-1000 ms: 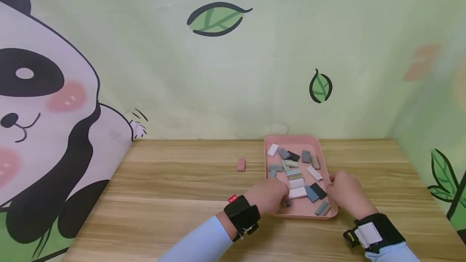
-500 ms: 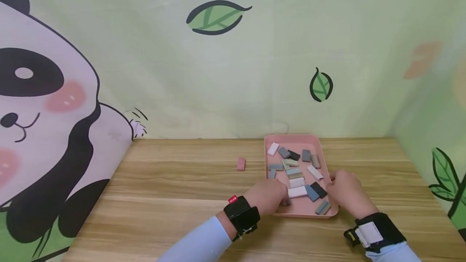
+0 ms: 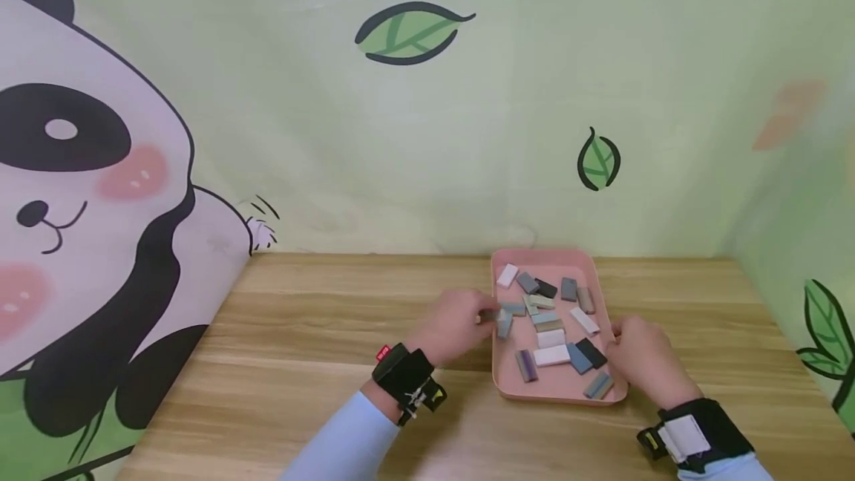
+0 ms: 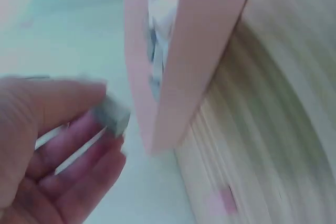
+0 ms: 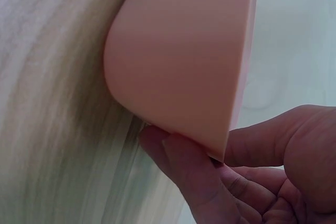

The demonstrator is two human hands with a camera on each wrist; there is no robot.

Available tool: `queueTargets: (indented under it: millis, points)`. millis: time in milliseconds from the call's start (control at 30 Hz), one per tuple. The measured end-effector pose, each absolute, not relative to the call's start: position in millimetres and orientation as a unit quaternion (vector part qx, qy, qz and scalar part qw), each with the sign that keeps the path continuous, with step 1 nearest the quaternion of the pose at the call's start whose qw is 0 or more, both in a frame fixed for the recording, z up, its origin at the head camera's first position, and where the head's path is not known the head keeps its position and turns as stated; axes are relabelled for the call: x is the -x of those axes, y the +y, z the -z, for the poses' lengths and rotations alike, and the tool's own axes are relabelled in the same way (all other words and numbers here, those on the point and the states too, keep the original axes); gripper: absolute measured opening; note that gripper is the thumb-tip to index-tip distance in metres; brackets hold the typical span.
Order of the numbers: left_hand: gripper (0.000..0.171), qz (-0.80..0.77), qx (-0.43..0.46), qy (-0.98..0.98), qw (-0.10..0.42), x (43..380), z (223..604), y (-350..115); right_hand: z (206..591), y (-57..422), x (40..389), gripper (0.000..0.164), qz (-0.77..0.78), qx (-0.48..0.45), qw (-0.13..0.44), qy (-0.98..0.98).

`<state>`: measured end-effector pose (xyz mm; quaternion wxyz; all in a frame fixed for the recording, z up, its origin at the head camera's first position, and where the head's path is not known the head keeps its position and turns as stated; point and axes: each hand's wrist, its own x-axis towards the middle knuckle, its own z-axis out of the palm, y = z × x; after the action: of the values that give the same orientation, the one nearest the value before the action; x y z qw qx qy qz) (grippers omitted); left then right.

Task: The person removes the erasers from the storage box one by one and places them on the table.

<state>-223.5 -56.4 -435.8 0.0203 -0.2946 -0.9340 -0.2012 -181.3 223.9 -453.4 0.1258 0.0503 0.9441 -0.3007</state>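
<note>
My left hand (image 3: 454, 326) pinches a small grey block (image 4: 112, 116) between thumb and fingers, above the left rim of the pink tray (image 3: 561, 392). In the left wrist view the block looks blurred. My right hand (image 3: 644, 358) holds the tray's right wall between thumb and fingers, as the right wrist view also shows. Several small rectangular blocks lie scattered in the tray, among them a white block (image 3: 551, 355), a black block (image 3: 591, 353) and a purple-grey block (image 3: 526, 366).
A pink block (image 4: 223, 200) lies on the wooden table (image 3: 300, 332) outside the tray; my left hand hides it in the head view. Behind the table hangs a green backdrop (image 3: 427, 169) with a panda and leaves.
My left hand has risen from the tray's lower left and moved left and away from me, now with a grey block. A purple-grey block is uncovered there. My right hand stays at the tray's wall.
</note>
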Motion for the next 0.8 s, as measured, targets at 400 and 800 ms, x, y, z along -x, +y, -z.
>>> queueTargets:
  millis: [400, 800]
  points:
    - [0.019, 0.297, 0.022, -0.948, 0.115, 256, 464, -108, 457, 226, 181, 0.034, 0.293, -0.044, 0.134, 0.946]
    - [0.022, 0.301, -0.060, -0.947, 0.094, 269, 485, -117, 458, 224, 181, 0.038, 0.290, -0.048, 0.128, 0.947]
